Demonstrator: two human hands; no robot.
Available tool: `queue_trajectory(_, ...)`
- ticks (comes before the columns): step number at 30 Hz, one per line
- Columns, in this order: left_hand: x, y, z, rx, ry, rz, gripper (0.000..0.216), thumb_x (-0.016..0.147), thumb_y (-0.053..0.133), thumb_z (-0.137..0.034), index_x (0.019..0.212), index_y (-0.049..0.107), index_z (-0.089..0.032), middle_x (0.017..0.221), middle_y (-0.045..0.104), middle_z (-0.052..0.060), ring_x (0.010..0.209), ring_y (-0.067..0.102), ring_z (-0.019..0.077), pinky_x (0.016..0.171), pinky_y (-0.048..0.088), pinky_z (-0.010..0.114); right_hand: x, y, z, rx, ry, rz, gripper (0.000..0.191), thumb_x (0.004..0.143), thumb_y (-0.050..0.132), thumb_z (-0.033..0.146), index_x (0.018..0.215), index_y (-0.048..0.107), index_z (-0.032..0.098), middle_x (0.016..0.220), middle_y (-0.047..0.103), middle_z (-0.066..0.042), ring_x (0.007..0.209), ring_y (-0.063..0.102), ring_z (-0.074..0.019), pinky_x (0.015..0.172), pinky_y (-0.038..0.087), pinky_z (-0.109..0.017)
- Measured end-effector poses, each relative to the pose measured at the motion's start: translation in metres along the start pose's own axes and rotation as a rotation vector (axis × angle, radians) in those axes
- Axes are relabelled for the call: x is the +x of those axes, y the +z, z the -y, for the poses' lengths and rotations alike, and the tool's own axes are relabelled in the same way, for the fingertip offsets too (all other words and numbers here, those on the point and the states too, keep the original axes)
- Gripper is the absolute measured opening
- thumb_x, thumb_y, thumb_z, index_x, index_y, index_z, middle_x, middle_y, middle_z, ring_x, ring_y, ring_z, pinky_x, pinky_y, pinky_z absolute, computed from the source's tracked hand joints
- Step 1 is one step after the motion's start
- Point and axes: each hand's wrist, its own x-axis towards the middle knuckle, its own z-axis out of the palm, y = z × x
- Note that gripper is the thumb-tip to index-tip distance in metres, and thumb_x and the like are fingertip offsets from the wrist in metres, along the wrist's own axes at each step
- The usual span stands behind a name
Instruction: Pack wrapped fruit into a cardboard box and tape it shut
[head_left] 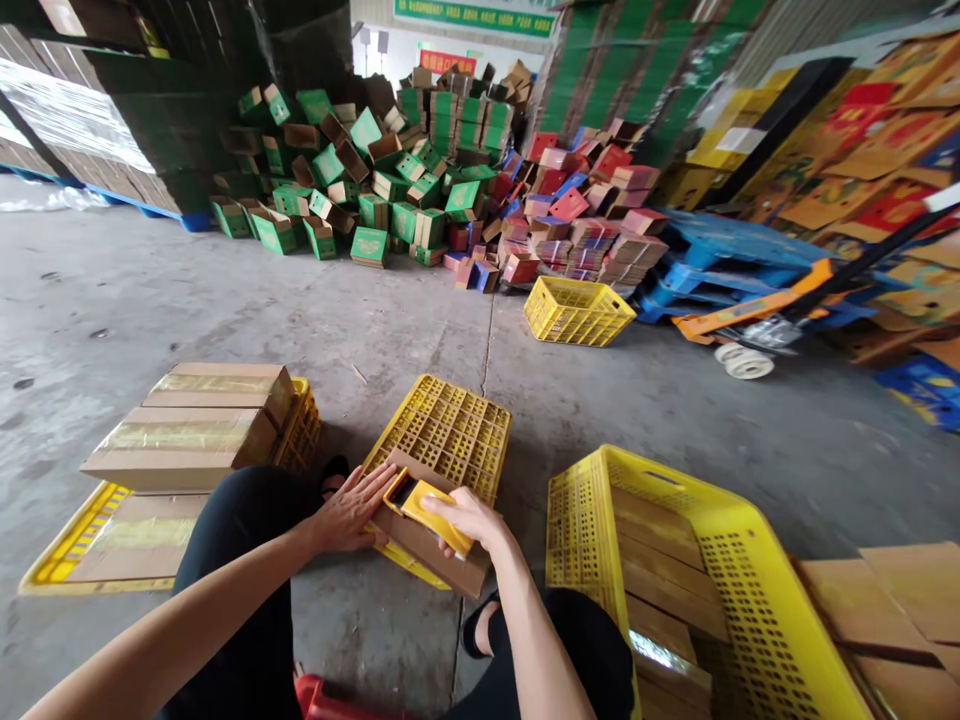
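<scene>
A brown cardboard box [431, 552] lies on an overturned yellow crate [450, 430] in front of my knees. My left hand [352, 508] rests flat on the box's left end, fingers spread. My right hand [469, 517] grips a yellow tape dispenser [420, 500] and presses it onto the top of the box.
Taped boxes [195, 420] are stacked on a yellow crate to my left. A yellow crate [720, 560] at my right holds flat cardboard boxes. Another yellow crate [576, 310], piles of green and red cartons [420, 170], blue pallets and an orange pallet jack [750, 320] lie beyond.
</scene>
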Motion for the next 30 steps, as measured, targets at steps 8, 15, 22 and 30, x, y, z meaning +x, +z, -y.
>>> queue_trajectory(8, -0.002, 0.003, 0.004, 0.033, -0.006, -0.004, 0.112, 0.095, 0.040, -0.088, 0.173, -0.004, -0.022, 0.179, 0.023, 0.014, 0.162, 0.030, 0.0373, 0.131, 0.017, 0.051, -0.011, -0.015, -0.014, 0.033, -0.019, 0.030, 0.043, 0.103, 0.062, 0.058, 0.088, 0.067, 0.018, 0.055, 0.071, -0.001, 0.047, 0.068, -0.0163, 0.049, 0.053, -0.020)
queue_trajectory(15, -0.003, 0.008, 0.005, 0.071, 0.006, -0.032, 0.115, 0.093, 0.041, -0.089, 0.172, -0.005, -0.019, 0.178, 0.023, 0.018, 0.162, 0.029, 0.0396, 0.130, 0.018, 0.055, -0.014, -0.017, -0.020, 0.060, -0.001, 0.034, 0.039, 0.104, 0.061, 0.051, 0.085, 0.065, 0.019, 0.053, 0.069, 0.001, 0.042, 0.063, -0.0139, 0.046, 0.049, -0.019)
queue_trajectory(22, 0.001, 0.000, -0.014, 0.064, 0.083, -0.046, 0.116, 0.092, 0.040, -0.091, 0.174, -0.001, -0.019, 0.179, 0.021, 0.016, 0.164, 0.024, 0.0418, 0.133, 0.012, 0.059, -0.013, -0.013, -0.024, 0.022, -0.009, -0.006, 0.040, 0.104, 0.061, 0.055, 0.089, 0.065, 0.018, 0.057, 0.072, -0.002, 0.047, 0.068, -0.0156, 0.050, 0.054, -0.020)
queue_trajectory(30, 0.009, 0.008, -0.021, -0.026, 0.092, -0.048, 0.122, 0.093, 0.046, -0.088, 0.173, -0.012, -0.016, 0.179, 0.020, 0.019, 0.163, 0.027, 0.0406, 0.133, 0.023, 0.053, -0.023, -0.007, -0.021, 0.003, -0.014, -0.041, 0.034, 0.099, 0.069, 0.052, 0.089, 0.065, 0.020, 0.058, 0.072, -0.002, 0.052, 0.072, -0.0187, 0.053, 0.059, -0.023)
